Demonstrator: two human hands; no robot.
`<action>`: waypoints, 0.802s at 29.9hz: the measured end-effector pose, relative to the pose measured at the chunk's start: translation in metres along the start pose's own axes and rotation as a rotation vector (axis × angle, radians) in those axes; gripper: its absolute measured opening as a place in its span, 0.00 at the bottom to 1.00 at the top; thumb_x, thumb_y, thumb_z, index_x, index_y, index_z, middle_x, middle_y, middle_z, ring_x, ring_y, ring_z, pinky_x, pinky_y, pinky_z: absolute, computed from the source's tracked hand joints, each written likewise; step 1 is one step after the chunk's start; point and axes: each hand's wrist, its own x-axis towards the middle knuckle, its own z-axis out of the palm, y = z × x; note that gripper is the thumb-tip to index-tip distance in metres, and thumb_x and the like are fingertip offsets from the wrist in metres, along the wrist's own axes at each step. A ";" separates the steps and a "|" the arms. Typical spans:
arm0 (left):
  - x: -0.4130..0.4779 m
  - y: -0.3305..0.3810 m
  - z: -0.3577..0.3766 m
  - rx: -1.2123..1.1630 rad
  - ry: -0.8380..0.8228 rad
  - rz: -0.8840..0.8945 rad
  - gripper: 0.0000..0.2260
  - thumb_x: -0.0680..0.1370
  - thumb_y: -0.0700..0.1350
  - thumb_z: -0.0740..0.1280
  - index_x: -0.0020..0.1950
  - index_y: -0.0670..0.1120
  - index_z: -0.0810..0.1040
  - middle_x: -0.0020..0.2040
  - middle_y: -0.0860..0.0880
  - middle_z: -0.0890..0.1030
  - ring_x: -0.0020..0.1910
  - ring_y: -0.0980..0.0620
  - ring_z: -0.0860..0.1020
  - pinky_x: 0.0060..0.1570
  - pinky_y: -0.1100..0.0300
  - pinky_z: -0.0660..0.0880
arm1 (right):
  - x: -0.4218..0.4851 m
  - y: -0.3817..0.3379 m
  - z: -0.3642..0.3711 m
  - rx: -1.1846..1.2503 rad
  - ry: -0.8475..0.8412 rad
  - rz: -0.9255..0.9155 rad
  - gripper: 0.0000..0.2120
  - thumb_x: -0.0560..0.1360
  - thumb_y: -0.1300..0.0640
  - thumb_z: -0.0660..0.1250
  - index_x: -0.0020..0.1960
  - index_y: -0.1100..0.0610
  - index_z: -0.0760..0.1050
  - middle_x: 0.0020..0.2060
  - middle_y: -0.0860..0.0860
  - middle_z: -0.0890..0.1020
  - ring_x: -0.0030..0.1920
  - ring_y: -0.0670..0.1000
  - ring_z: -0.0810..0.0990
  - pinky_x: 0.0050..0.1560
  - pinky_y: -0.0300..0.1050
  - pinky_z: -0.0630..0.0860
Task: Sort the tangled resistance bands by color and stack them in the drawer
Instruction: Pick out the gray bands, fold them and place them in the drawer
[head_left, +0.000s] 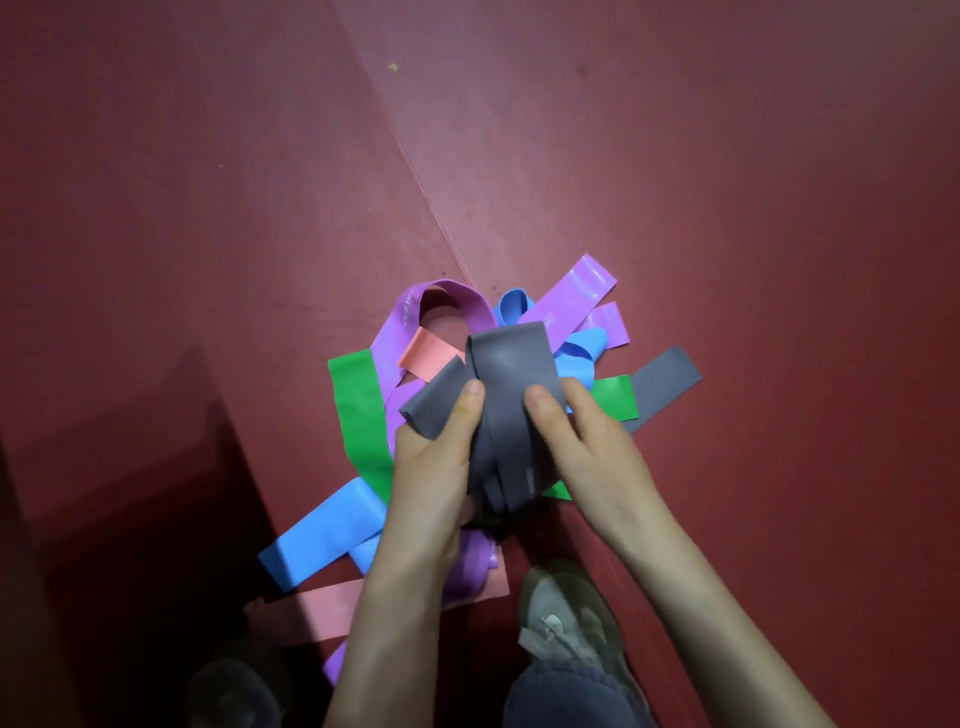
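A tangle of flat resistance bands lies on the red floor mat (208, 208): purple (576, 296), blue (322, 535), green (358, 410), pink (426, 356) and one grey band (665, 379) at the right. Above the pile, both hands hold a bunch of grey bands (509, 384). My left hand (436, 467) grips the bunch from the left, thumb on top. On the other side my right hand (592, 447) grips it, thumb pressed on the grey surface. No drawer is in view.
A seam (415, 171) runs diagonally across the mat from the top down to the pile. My grey shoe (566, 618) stands just below the pile at the bottom centre. A dark shadowed area (130, 519) covers the lower left.
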 end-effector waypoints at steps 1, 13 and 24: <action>0.000 -0.001 0.000 0.008 -0.013 0.008 0.08 0.76 0.40 0.64 0.41 0.50 0.81 0.36 0.58 0.84 0.38 0.62 0.82 0.38 0.67 0.78 | 0.003 -0.005 0.000 -0.009 0.051 -0.030 0.21 0.66 0.32 0.51 0.42 0.48 0.69 0.36 0.45 0.80 0.45 0.50 0.77 0.50 0.50 0.72; -0.005 0.000 -0.002 -0.053 -0.094 -0.049 0.10 0.69 0.52 0.68 0.46 0.50 0.79 0.41 0.54 0.85 0.42 0.59 0.82 0.41 0.64 0.79 | 0.018 -0.033 0.000 0.580 0.169 -0.269 0.03 0.66 0.58 0.67 0.34 0.51 0.76 0.27 0.42 0.77 0.32 0.38 0.73 0.37 0.30 0.71; -0.007 0.018 0.003 -0.105 -0.190 -0.070 0.17 0.68 0.58 0.57 0.43 0.49 0.79 0.36 0.52 0.83 0.35 0.57 0.81 0.35 0.67 0.78 | -0.008 -0.040 -0.011 0.498 -0.200 -0.259 0.05 0.68 0.56 0.65 0.33 0.49 0.74 0.30 0.42 0.78 0.32 0.38 0.74 0.34 0.30 0.71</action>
